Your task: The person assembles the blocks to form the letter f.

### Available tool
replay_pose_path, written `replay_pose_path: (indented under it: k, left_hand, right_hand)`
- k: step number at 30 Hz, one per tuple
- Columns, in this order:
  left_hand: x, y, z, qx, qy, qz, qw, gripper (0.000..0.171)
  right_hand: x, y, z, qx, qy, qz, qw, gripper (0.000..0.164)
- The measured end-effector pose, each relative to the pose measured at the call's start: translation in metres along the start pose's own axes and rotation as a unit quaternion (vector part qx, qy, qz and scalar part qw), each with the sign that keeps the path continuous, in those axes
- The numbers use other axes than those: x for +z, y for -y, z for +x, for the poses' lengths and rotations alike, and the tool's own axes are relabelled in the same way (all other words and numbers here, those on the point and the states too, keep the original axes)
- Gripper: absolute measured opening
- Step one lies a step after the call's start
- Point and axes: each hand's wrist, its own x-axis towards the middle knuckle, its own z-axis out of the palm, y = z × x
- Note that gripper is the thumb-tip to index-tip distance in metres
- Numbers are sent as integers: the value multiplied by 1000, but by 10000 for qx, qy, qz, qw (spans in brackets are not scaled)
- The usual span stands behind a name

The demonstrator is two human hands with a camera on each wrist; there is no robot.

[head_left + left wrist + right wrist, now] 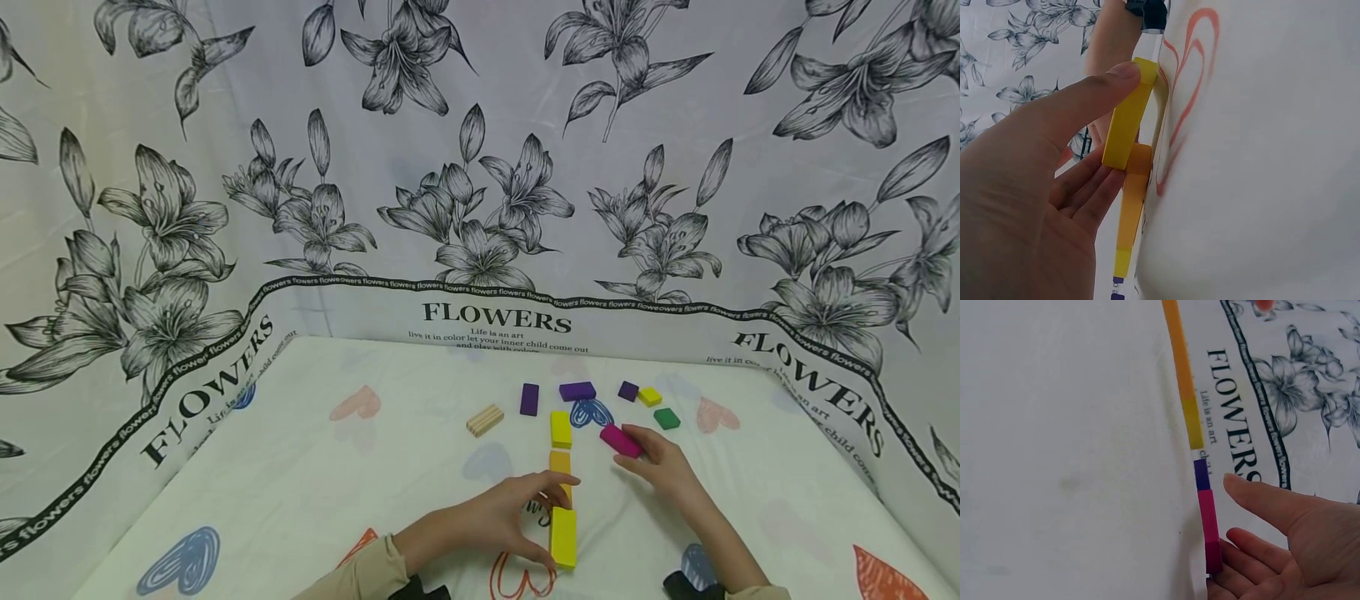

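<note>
My left hand [498,517] pinches a yellow block [563,538] lengthwise, thumb on its near end and fingers at its far end. In the left wrist view the thumb presses one end of this yellow block [1127,122]. Just beyond it lies an orange block [560,463], partly hidden by the fingers, then another yellow block [561,429] in the same line. My right hand [663,462] is at a magenta block [621,442]. In the right wrist view its fingers touch or nearly touch the end of the magenta block [1209,528], while the thumb stays apart from it.
Farther back lie two long purple blocks [529,399] [577,391], a small dark purple block [628,390], a small yellow block [649,396] and a green block [666,418]. A group of wooden sticks [485,421] sits left of the line. A flower-printed curtain [480,208] encloses the white cloth.
</note>
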Motion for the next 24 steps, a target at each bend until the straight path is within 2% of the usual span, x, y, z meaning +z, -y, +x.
replay_pose_path:
  k: [8,19,24]
  left_hand:
    - [-1,-3,0,52,127,344,9993,87]
    - [-3,-6,0,1,190,1170,9930,89]
    - [-3,-7,0,-55,206,1232,9922,89]
  right_hand:
    - [0,0,0,-7,9,12,10000,65]
    - [0,-1,0,35,14,52,10000,65]
    - [0,-1,0,38,12,61,10000,65]
